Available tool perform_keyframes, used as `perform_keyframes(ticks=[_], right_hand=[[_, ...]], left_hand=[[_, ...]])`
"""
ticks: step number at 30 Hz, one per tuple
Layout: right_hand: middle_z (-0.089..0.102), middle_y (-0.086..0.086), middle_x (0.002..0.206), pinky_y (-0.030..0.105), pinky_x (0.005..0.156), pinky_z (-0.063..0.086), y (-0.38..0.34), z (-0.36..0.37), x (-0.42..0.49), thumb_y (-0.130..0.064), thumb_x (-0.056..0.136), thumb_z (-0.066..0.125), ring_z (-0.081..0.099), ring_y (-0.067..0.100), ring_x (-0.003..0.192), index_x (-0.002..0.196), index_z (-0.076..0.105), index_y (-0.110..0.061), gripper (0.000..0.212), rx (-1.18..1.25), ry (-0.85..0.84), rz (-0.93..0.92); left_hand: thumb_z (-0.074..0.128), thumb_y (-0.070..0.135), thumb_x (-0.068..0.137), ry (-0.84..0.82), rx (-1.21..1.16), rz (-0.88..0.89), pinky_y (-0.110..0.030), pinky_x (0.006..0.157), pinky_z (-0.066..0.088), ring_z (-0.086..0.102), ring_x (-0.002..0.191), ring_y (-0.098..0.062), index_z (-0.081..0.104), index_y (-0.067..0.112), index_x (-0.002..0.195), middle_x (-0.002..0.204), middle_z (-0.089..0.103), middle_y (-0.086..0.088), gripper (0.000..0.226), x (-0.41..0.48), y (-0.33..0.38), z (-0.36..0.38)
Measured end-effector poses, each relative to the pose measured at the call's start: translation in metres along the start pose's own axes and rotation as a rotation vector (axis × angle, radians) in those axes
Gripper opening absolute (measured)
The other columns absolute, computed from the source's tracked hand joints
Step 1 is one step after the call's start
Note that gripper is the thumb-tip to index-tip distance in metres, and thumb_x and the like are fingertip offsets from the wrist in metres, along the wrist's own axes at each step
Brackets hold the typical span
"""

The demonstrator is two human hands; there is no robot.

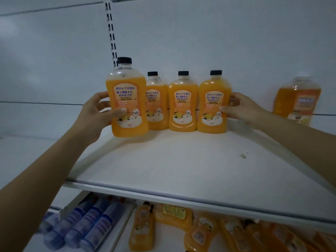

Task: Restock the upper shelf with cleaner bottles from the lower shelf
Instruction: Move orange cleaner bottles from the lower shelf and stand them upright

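Observation:
My left hand (98, 113) grips an orange cleaner bottle (127, 100) with a black cap, upright at the left end of a row on the white upper shelf (172, 166). Two more orange bottles (157, 102) (182, 104) stand behind and to its right. My right hand (241, 108) holds a fourth orange bottle (213, 104) at the row's right end, thumb on its label. Another orange bottle (298, 100) stands apart at the far right. On the lower shelf, several orange bottles (200, 231) lie on their sides.
Several blue bottles (87, 222) lie in the neighbouring lower bay at the left. A slotted upright (111, 31) runs up the white back panel. The shelf's front lip (181, 195) crosses the view below my arms. A small stain (242, 156) marks the shelf.

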State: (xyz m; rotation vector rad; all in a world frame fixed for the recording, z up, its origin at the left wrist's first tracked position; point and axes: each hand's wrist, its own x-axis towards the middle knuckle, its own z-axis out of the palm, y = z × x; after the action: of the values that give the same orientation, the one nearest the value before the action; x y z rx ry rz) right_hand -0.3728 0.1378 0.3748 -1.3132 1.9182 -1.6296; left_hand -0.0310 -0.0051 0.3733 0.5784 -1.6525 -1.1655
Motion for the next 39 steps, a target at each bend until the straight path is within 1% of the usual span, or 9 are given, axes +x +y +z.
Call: perform_keyframes(ticks=[4, 6, 8, 11, 14, 17, 21, 33, 39], right_hand=[[0.035, 0.016, 0.135, 0.036, 0.096, 0.037, -0.008, 0.003, -0.010, -0.026, 0.075, 0.075, 0.042, 0.029, 0.123, 0.142, 0.020, -0.008, 0.088, -0.396, 0.284, -0.004], [0.023, 0.017, 0.143, 0.035, 0.103, 0.029, -0.017, 0.014, -0.028, -0.028, 0.076, 0.075, 0.030, 0.031, 0.131, 0.144, 0.018, -0.010, 0.091, -0.565, 0.379, -0.129], [0.026, 0.017, 0.141, 0.027, 0.103, 0.023, -0.027, 0.031, -0.051, -0.025, 0.078, 0.072, 0.026, 0.028, 0.132, 0.142, 0.027, -0.014, 0.080, -0.642, 0.312, -0.291], [0.032, 0.004, 0.138, 0.016, 0.097, 0.022, -0.039, 0.064, -0.088, -0.033, 0.081, 0.066, 0.029, 0.013, 0.128, 0.137, 0.037, -0.023, 0.063, -0.659, 0.019, -0.399], [0.027, -0.015, 0.143, 0.023, 0.107, 0.019, -0.048, 0.093, -0.115, -0.063, 0.074, 0.047, 0.022, -0.001, 0.130, 0.135, 0.035, -0.040, 0.066, -0.671, -0.289, -0.301], [0.024, -0.016, 0.147, 0.027, 0.111, 0.013, -0.047, 0.110, -0.126, -0.072, 0.069, 0.038, 0.017, 0.004, 0.135, 0.135, 0.032, -0.046, 0.071, -0.778, -0.414, -0.152], [0.033, -0.011, 0.144, 0.024, 0.108, 0.013, -0.040, 0.119, -0.134, -0.068, 0.071, 0.034, 0.023, 0.005, 0.129, 0.131, 0.039, -0.045, 0.064, -0.850, -0.397, -0.081], [0.052, -0.012, 0.126, 0.017, 0.098, 0.024, -0.049, 0.128, -0.139, -0.063, 0.072, 0.043, 0.040, 0.000, 0.114, 0.121, 0.056, -0.035, 0.059, -0.861, -0.279, -0.146], [0.048, -0.021, 0.117, 0.020, 0.096, 0.026, -0.054, 0.127, -0.147, -0.071, 0.069, 0.040, 0.041, -0.002, 0.111, 0.120, 0.056, -0.033, 0.065, -0.880, -0.139, -0.215]], left_hand=[[0.073, 0.023, 0.058, -0.030, 0.010, -0.001, -0.031, 0.067, 0.054, 0.066, 0.091, -0.014, 0.049, 0.023, 0.117, 0.102, 0.063, 0.002, 0.063, 0.010, -0.002, -0.016], [0.072, 0.022, 0.059, -0.053, 0.009, -0.013, -0.030, 0.066, 0.054, 0.066, 0.090, -0.013, 0.048, 0.022, 0.118, 0.101, 0.063, 0.002, 0.064, 0.017, -0.004, -0.025], [0.073, 0.019, 0.063, -0.079, 0.004, -0.023, -0.030, 0.066, 0.053, 0.065, 0.091, -0.014, 0.047, 0.021, 0.119, 0.101, 0.062, 0.002, 0.062, 0.026, -0.008, -0.032], [0.072, 0.012, 0.070, -0.113, -0.023, -0.055, -0.031, 0.067, 0.053, 0.064, 0.092, -0.017, 0.046, 0.019, 0.120, 0.103, 0.062, 0.000, 0.057, 0.043, -0.014, -0.038], [0.072, 0.012, 0.072, -0.168, -0.047, -0.093, -0.031, 0.066, 0.054, 0.065, 0.092, -0.016, 0.045, 0.019, 0.122, 0.105, 0.061, -0.001, 0.058, 0.055, -0.026, -0.041], [0.073, 0.009, 0.073, -0.226, -0.073, -0.129, -0.035, 0.073, 0.055, 0.063, 0.095, -0.018, 0.043, 0.016, 0.124, 0.106, 0.060, -0.001, 0.059, 0.060, -0.042, -0.042], [0.072, 0.009, 0.075, -0.252, -0.092, -0.132, -0.037, 0.080, 0.053, 0.061, 0.102, -0.022, 0.042, 0.017, 0.123, 0.108, 0.059, 0.000, 0.057, 0.070, -0.056, -0.043], [0.065, 0.029, 0.083, -0.351, 0.217, 0.024, -0.014, 0.061, 0.043, 0.050, 0.100, -0.011, 0.030, 0.019, 0.138, 0.116, 0.047, 0.005, 0.066, 0.085, -0.067, -0.046], [0.061, 0.037, 0.085, -0.330, 0.597, 0.160, -0.033, 0.090, 0.041, 0.044, 0.120, -0.024, 0.018, 0.014, 0.146, 0.139, 0.037, -0.012, 0.078, 0.084, -0.059, -0.068]])
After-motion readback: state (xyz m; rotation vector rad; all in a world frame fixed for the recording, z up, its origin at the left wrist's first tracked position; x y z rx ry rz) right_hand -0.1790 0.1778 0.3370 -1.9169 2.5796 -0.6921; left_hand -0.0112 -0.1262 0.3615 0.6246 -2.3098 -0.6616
